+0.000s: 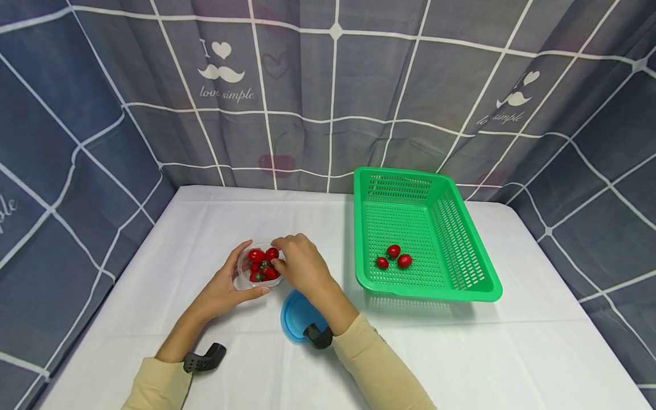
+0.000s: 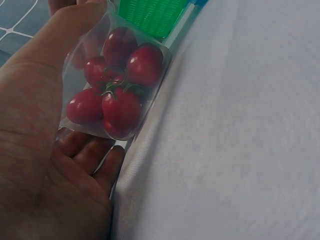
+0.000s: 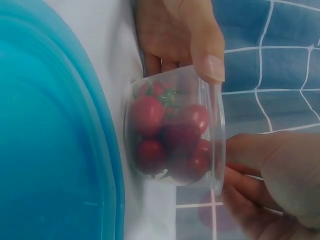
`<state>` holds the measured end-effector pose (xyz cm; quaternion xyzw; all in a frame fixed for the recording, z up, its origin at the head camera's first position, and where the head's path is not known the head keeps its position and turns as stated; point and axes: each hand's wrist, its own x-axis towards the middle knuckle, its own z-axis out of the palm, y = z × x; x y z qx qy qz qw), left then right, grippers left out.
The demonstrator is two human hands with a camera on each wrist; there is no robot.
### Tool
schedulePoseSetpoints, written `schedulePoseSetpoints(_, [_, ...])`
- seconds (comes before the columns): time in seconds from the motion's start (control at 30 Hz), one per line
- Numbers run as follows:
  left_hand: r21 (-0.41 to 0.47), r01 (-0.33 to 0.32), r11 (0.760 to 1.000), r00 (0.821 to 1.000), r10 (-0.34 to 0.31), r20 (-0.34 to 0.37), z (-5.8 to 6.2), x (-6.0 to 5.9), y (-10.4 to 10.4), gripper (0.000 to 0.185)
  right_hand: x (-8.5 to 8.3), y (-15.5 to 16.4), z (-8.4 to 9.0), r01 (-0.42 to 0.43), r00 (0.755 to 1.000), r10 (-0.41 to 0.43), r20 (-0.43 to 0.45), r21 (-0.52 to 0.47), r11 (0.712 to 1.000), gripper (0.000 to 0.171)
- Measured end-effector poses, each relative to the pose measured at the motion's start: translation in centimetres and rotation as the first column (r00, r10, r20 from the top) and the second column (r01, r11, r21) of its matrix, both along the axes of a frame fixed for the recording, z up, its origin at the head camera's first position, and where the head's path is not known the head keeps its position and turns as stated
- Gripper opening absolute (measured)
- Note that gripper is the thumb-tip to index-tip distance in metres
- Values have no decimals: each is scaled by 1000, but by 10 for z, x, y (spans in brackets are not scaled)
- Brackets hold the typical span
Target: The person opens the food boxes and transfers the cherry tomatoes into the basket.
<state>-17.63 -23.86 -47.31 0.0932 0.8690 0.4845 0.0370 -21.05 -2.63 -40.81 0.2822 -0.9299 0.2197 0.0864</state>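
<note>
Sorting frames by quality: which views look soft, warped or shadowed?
Head view: sharp, its grid curtain lines bowed by the lens, a soft shadow under the green basket. Left wrist view: tablecloth smeared. Right wrist view: blue lid out of focus.

Both forearms, in beige sleeves with a dark camera mount at each wrist, reach forward and angle inward so that the hands meet close together. The left hand lies palm inward, its thumb hooked over the top and its fingers curled beneath what it cups. The right hand arches knuckles-up just beside it, wrist bent, with its fingertips drawn together and pointing down toward the left hand.
</note>
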Motion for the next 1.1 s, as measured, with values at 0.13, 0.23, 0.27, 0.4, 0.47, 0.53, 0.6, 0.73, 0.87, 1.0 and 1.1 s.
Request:
schedulePoseSetpoints(0.13, [2,-1,1000,1000,1,3,0,0,0,111,1,-2,-2,1,999,0,-35,21,1000,30])
schedulePoseSetpoints(0.23, [6,0,1000,1000,0,5,0,0,0,111,1,-3,-4,3,999,-1,-53,34,999,28])
schedulePoseSetpoints(0.27, [8,1,1000,1000,-1,5,0,0,0,111,1,-3,-4,2,998,0,-57,33,999,27])
schedulePoseSetpoints(0.4, [7,6,1000,1000,-6,-1,0,0,0,111,2,-5,-7,-13,998,14,-63,14,1000,23])
schedulePoseSetpoints(0.47, [8,8,1000,1000,-8,-4,0,0,0,111,2,-6,-9,-23,998,23,-62,2,1000,22])
schedulePoseSetpoints(0.53, [10,10,1000,1000,-10,-7,0,-1,0,111,3,-8,-11,-25,998,25,-63,-6,1000,22])
schedulePoseSetpoints(0.6, [11,11,1000,1000,-11,-8,0,-1,0,111,4,-9,-12,-23,997,22,-68,-10,1000,22])
schedulePoseSetpoints(0.73, [17,16,1000,1000,-16,-10,0,-1,1,111,4,-11,-15,-15,997,14,-73,-13,1000,21])
schedulePoseSetpoints(0.87, [25,18,1000,1000,-18,-4,0,0,0,111,5,-11,-16,-20,997,18,-75,-17,1000,21])
schedulePoseSetpoints(1.0, [30,18,999,1000,-18,4,-1,0,-1,111,4,-11,-16,-31,996,29,-85,-26,999,21])
schedulePoseSetpoints(1.1, [32,17,999,1000,-18,7,0,0,-1,110,3,-11,-17,-41,996,38,-84,-37,998,21])
